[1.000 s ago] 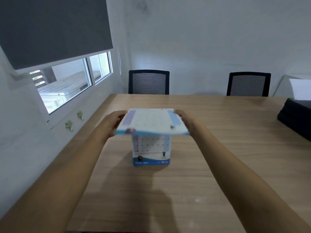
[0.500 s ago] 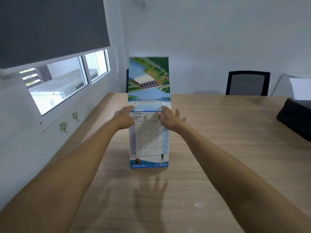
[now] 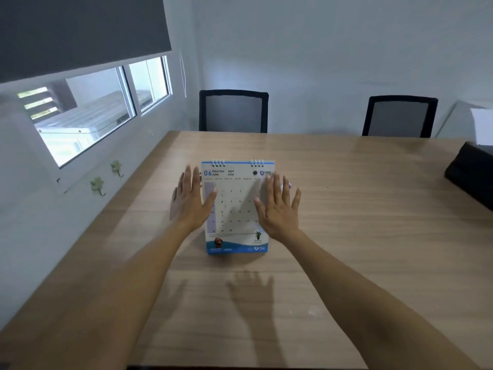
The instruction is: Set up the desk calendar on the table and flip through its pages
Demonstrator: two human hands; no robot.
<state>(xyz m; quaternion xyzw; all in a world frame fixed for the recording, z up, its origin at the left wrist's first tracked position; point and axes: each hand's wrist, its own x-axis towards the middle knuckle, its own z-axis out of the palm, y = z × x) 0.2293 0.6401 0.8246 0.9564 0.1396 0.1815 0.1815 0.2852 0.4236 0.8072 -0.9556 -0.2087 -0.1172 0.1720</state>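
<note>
So the calendar (image 3: 237, 206) is standing up on the table (image 3: 360, 209), roughly in the middle and closer to the window side, with the June page facing the camera and the wire rings along the top edge. Both hands are flat and spread wide open, not holding anything: the left hand (image 3: 190, 202) sits over the left edge of the page and the right hand (image 3: 278, 206) over the right edge. I can't really tell if the palms are touching the paper or just hovering in front of it. Handling-wise, this looks like a light thing, thin paper pages on a stiffer folded card stand, so I'd guess it tips or slides pretty easily on the smooth wood if you push on it. The pages will probably bend and could tear at the ring holes if yanked. Best bet for the next flip, I think, is pinching one sheet by its bottom corners, lifting it up and over the rings, while keeping a finger on the base so it stays put.
</note>
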